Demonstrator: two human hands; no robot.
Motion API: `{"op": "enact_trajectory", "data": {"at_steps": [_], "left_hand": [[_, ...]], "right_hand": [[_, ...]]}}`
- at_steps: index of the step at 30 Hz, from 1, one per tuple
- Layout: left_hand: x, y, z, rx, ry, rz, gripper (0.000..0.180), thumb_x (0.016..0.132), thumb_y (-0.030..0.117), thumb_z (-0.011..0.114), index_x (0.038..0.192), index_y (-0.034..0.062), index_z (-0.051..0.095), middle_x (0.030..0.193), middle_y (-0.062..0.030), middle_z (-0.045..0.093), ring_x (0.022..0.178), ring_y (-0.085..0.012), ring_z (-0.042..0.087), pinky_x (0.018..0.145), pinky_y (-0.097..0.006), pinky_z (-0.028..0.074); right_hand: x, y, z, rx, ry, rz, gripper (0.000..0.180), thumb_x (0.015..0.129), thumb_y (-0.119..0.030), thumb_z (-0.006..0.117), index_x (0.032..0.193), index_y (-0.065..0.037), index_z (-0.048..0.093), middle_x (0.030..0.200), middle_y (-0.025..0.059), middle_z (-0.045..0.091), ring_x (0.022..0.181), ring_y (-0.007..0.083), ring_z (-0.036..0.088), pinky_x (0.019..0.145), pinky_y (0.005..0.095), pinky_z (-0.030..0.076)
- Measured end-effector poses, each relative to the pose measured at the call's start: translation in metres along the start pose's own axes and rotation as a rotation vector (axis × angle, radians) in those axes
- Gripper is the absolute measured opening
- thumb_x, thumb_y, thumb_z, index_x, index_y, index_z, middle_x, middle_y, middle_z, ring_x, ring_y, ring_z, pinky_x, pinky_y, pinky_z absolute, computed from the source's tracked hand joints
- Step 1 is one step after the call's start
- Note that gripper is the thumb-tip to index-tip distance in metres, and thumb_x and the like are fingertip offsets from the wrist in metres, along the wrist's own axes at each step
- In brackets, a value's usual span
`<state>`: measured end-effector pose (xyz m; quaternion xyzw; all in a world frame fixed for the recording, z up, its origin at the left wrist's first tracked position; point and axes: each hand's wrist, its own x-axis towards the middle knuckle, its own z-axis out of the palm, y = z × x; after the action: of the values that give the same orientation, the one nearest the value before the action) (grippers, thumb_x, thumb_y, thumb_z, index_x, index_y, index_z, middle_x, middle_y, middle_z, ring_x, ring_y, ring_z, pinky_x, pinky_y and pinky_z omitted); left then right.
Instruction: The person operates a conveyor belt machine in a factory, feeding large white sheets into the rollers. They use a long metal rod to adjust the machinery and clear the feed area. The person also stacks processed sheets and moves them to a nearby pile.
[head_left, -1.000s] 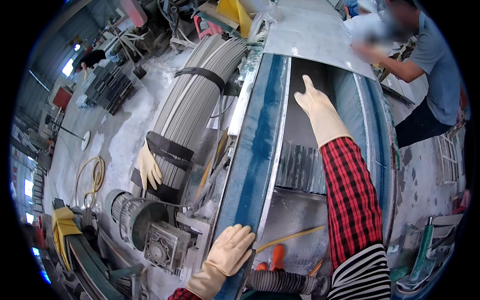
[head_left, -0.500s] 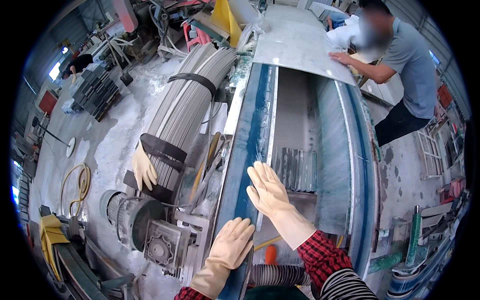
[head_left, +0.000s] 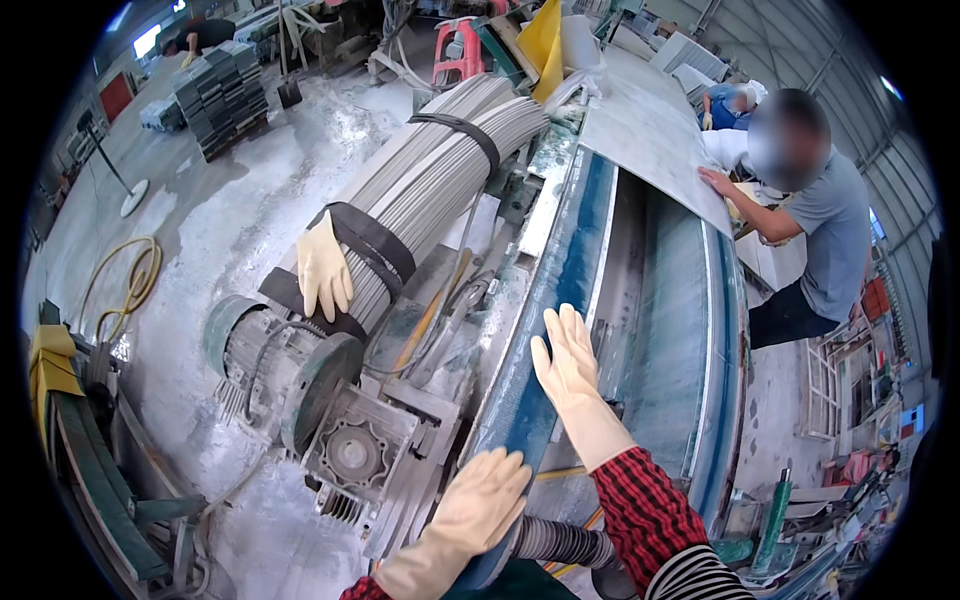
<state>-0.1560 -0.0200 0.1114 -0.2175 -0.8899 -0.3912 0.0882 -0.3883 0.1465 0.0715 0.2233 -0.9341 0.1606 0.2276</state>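
Observation:
Both my hands wear cream rubber gloves and rest on a long machine bed with a blue belt (head_left: 520, 390). My left hand (head_left: 482, 500) lies near the belt's close end, palm down, fingers extended. Farther along, my right hand (head_left: 570, 355) is flat with its fingers stretched out over the belt's inner edge. Neither hand holds anything. A pale grey slab (head_left: 650, 130) lies across the far part of the bed. A person in a grey shirt (head_left: 835, 205), on the right, has a hand (head_left: 716, 181) on the slab's edge.
Left of the bed are a motor with gearbox (head_left: 350, 452) and a strapped bundle of grey strips (head_left: 395, 185), a loose glove (head_left: 323, 268) on it. A ribbed hose (head_left: 565, 542) is close to my hands. Stacked dark blocks (head_left: 222, 100) stand far left.
My view has turned left, so the bed and bundle appear farther right and more slanted. My hands stay on the belt, fingers still extended. The person's hand remains on the slab.

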Motion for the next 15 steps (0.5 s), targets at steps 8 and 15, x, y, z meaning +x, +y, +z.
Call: {"op": "enact_trajectory", "data": {"at_steps": [8,15], "left_hand": [[0.001,-0.004,-0.016,-0.123,-0.104,-0.11,0.043,0.095,0.019,0.074,0.133,0.0009,0.069,0.134,-0.015,0.065,0.121,-0.0343,0.062,0.105,-0.049,0.048],[-0.026,-0.003,0.004,-0.212,0.065,-0.153,0.051,0.098,0.018,0.073,0.145,-0.0002,0.069,0.15,-0.0182,0.067,0.142,-0.0398,0.062,0.124,-0.055,0.045]], "right_hand": [[0.012,-0.017,0.008,0.016,-0.119,0.015,0.053,0.1,-0.019,0.07,0.147,0.002,0.058,0.15,0.0276,0.055,0.139,0.0497,0.051,0.122,0.0552,0.041],[0.012,-0.02,-0.005,0.007,-0.3,0.112,0.061,0.105,-0.022,0.067,0.158,0.005,0.052,0.164,0.0362,0.047,0.152,0.0574,0.043,0.131,0.0603,0.033]]}}
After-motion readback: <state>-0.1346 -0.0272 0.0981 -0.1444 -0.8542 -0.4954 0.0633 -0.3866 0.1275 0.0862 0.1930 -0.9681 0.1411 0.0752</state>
